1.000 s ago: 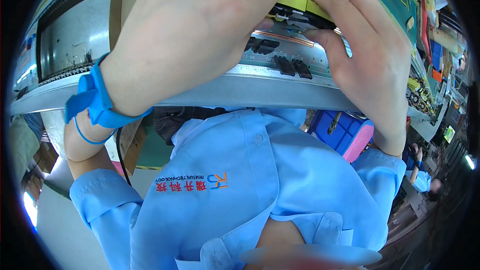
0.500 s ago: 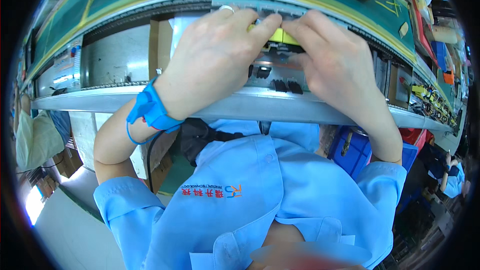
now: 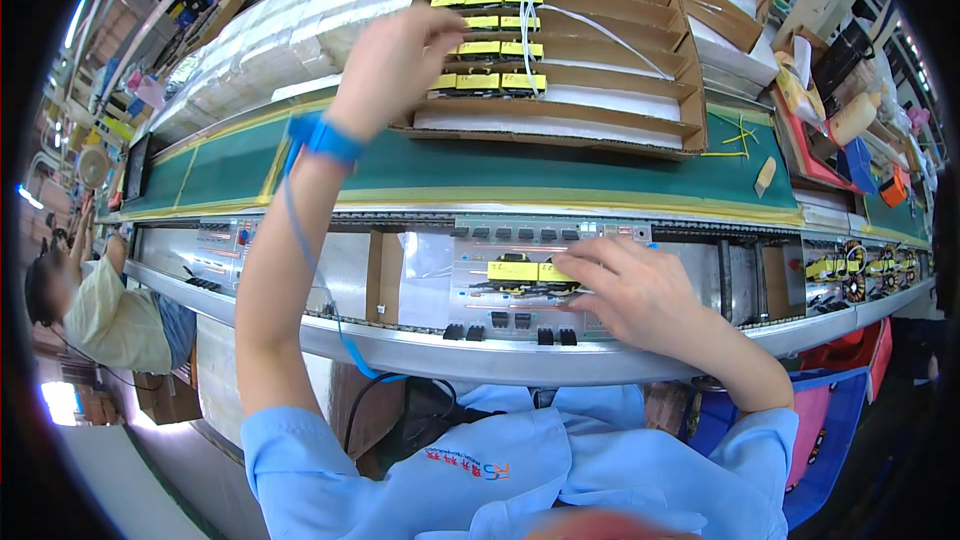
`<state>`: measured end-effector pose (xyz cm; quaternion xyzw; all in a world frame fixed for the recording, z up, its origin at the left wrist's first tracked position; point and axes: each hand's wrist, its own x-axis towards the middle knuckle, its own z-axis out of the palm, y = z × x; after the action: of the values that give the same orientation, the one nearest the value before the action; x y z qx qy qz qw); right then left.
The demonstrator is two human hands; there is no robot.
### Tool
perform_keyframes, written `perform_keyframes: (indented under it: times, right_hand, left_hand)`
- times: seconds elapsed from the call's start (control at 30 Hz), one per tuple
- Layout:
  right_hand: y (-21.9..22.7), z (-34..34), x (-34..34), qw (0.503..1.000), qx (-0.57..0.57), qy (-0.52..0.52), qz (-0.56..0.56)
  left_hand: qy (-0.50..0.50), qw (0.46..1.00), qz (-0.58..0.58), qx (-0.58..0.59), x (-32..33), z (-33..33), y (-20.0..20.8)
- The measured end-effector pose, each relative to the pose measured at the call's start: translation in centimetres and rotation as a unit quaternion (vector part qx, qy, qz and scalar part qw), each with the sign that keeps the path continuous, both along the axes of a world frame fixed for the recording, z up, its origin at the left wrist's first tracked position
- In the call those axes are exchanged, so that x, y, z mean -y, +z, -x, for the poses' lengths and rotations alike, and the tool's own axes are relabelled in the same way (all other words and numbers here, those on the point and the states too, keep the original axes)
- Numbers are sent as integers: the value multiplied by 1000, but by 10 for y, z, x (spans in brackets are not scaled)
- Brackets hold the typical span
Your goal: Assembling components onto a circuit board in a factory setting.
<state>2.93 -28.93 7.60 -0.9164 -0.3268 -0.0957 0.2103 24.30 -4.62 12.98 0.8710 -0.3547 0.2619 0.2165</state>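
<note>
Past green matting (image 3: 600, 174), cardboard compartments (image 3: 625, 10) hold yellow blocks (image 3: 477, 82); left hand (image 3: 392, 70), grip unclear; right hand (image 3: 640, 292) pinching another block (image 3: 552, 272).

The light blue shirt (image 3: 545, 450) bears a small chest emblem (image 3: 465, 463) in red with touches of orange and blue. Either side of this emblem, the left sleeve (image 3: 302, 452) and right sleeve (image 3: 748, 448) end around the elbows. Well above it, a bright blue wristband (image 3: 332, 140) trails a thin blue cord (image 3: 293, 208) beside the bare left hand (image 3: 393, 65).
</note>
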Motion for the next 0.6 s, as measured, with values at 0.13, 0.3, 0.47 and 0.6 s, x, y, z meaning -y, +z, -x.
perform_keyframes:
  times: [0.13,0.3,0.47,0.6]
  right_hand:
    - [-13,-5,5,1000,8,8,-19]
    - [-38,-8,7,997,61,-3,-52]
    - [-50,-27,0,992,94,41,-79]
    - [-43,-18,14,990,136,5,-27]
  left_hand:
    - [160,977,-106,88,20,-104,5]
    - [310,909,-265,-83,59,-184,-1]
    - [-114,976,-183,-19,10,-266,13]
    - [0,956,-252,-148,32,-272,15]
